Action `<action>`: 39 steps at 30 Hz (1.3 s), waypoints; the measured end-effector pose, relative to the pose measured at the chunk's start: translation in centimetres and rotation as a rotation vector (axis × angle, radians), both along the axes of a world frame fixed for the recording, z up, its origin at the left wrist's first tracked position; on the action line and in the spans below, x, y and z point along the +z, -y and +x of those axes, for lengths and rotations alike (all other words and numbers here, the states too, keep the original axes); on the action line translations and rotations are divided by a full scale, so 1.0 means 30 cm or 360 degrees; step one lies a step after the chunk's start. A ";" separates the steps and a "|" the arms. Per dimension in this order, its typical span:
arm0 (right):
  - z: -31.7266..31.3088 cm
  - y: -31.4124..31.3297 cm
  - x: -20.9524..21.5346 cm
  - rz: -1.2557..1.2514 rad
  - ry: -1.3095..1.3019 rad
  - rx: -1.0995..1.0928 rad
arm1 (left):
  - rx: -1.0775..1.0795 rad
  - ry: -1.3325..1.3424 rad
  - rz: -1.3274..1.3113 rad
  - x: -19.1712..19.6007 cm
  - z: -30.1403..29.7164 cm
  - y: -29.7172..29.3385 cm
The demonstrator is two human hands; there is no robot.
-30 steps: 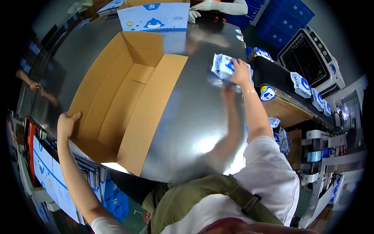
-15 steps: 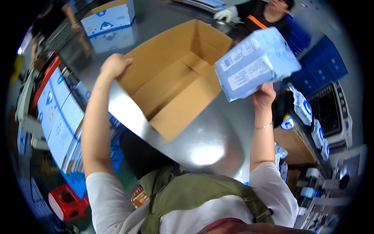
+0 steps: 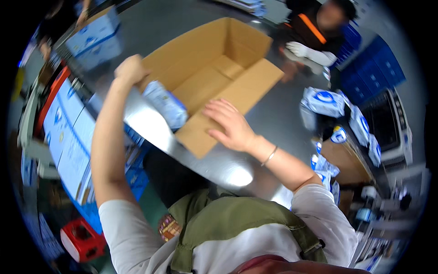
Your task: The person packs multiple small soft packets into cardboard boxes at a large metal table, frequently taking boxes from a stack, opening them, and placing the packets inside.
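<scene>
Right hand [image 3: 230,125], fingers spread and holding nothing, lies flat on the near flap of the open cardboard box [image 3: 214,77]. Left hand [image 3: 131,71] grips the box's left wall at its rim. Inside the box, against that wall, a blue-and-white packet [image 3: 165,104] rests tilted. Box stands on the shiny metal surface [image 3: 283,114]. Farther right, more blue-and-white packets [image 3: 325,101] lie heaped; beyond the box, another person's white-gloved hand [image 3: 299,49] rests.

Bright overhead light, white glare patch on the steel table [image 3: 237,176], soft motion blur throughout, fisheye bending at edges, black vignette corners, faint shadows
</scene>
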State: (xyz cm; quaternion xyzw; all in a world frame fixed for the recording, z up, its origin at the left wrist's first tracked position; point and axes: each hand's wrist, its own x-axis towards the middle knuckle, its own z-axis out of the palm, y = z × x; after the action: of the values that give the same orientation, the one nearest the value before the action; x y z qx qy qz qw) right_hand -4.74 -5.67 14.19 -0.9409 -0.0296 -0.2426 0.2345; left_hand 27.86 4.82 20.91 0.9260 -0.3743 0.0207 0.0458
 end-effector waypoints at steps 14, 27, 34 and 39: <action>-0.852 1.083 0.105 -0.0709 -0.0637 -0.2054 | -0.1759 -0.0150 -0.1074 -0.150 -0.860 -0.051; -0.498 0.601 0.152 -0.0171 -0.1051 -0.1041 | -0.0085 -0.2704 -0.0852 -0.569 -1.074 -0.085; -0.561 0.046 0.177 -0.0058 -0.0961 -0.0352 | -0.0804 -0.1808 -0.0681 -0.511 -1.156 -0.238; -0.435 0.347 0.092 0.0634 -0.1123 -0.0250 | -0.0295 -0.2562 -0.1179 -0.463 -1.015 -0.064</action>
State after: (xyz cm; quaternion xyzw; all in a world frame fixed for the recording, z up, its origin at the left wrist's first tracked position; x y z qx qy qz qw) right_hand -17.80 -16.09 16.94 -0.9019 0.1721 0.0769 0.3887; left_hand -2.60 6.74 7.03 0.5516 -0.2713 -0.5202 0.5929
